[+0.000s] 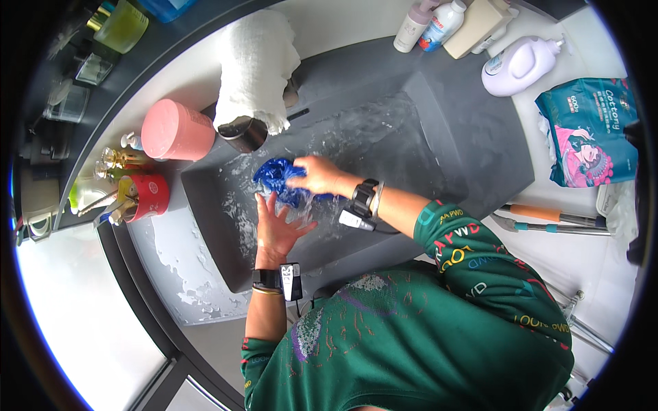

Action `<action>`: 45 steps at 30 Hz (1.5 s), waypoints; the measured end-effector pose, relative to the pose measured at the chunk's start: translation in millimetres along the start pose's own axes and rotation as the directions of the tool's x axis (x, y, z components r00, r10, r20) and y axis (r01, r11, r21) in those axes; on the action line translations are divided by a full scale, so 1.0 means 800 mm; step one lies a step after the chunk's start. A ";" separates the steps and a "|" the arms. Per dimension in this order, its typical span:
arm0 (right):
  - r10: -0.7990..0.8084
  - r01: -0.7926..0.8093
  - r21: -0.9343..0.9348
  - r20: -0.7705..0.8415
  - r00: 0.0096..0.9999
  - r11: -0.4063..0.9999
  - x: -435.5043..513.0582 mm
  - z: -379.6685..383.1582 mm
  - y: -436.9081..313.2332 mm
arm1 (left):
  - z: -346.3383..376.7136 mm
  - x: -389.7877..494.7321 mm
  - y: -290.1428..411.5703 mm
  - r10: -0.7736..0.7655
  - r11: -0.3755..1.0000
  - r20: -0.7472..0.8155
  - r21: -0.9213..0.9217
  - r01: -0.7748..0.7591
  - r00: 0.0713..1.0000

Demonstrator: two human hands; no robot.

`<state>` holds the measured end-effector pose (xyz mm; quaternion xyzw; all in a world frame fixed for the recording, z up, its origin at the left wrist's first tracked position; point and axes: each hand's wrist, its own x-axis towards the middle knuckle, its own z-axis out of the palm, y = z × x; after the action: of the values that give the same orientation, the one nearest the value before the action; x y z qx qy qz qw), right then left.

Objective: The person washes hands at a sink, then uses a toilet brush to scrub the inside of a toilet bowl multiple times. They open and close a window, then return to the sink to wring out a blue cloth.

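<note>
A wet, bunched blue cloth (276, 174) lies in the grey sink basin (411, 169), which has water in it. My right hand (320, 177) grips the cloth's right side, its fingers partly hidden by fabric and splashing water. Below the cloth, my left hand (277, 228) is spread with fingers apart, its fingertips close to the cloth's lower edge. Whether those fingertips touch it, I cannot tell. Over the basin's back edge hangs a white towel (259, 67), draped on a dark faucet (244, 134).
A pink canister (177, 129) and a red cup (147, 198) holding brushes stand left of the basin. Several bottles, among them a lilac jug (519, 66), line the back right. A teal package (591, 133) lies at right. Water pools on the left counter (180, 267).
</note>
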<state>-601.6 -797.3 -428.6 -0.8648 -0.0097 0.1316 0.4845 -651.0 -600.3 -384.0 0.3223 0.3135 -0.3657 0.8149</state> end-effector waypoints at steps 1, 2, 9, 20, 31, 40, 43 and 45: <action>-0.072 0.065 0.155 0.036 0.997 0.986 -0.004 0.012 -0.021 | 0.002 0.006 0.002 -0.003 1.000 0.001 0.012 0.003 1.000; -0.080 0.046 0.243 0.133 0.988 0.969 -0.013 0.016 -0.041 | 0.003 0.012 0.002 -0.002 1.000 0.036 0.009 0.002 0.999; -0.406 0.398 0.149 0.030 0.913 0.905 -0.069 0.020 -0.161 | -0.038 0.028 0.025 0.081 0.995 0.367 -0.085 -0.054 0.926; -0.331 0.222 -0.279 -0.446 0.831 0.934 0.021 -0.023 -0.061 | 0.066 0.006 -0.010 0.412 0.905 0.049 0.093 -0.415 0.910; 0.261 -0.262 -0.088 -0.014 0.965 0.961 0.002 -0.079 0.077 | 0.000 -0.010 0.005 -0.063 0.968 -0.054 0.240 0.074 0.997; -0.265 0.256 0.099 0.086 0.961 0.962 -0.048 0.025 -0.101 | -0.036 0.059 0.004 -0.007 0.993 0.401 -0.102 0.052 0.916; -0.280 0.279 0.061 -0.008 0.960 0.958 -0.073 0.030 -0.141 | -0.068 0.092 0.007 0.066 0.932 0.812 -0.258 0.256 0.580; -0.422 0.430 0.048 -0.117 0.899 0.902 -0.078 0.035 -0.152 | -0.074 0.103 -0.004 0.560 0.783 0.511 -0.068 -0.619 0.652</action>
<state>-655.1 -718.6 -326.4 -0.8292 -0.1688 -0.0224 0.5324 -625.3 -589.7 -482.0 0.3445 -0.0541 -0.1691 0.9219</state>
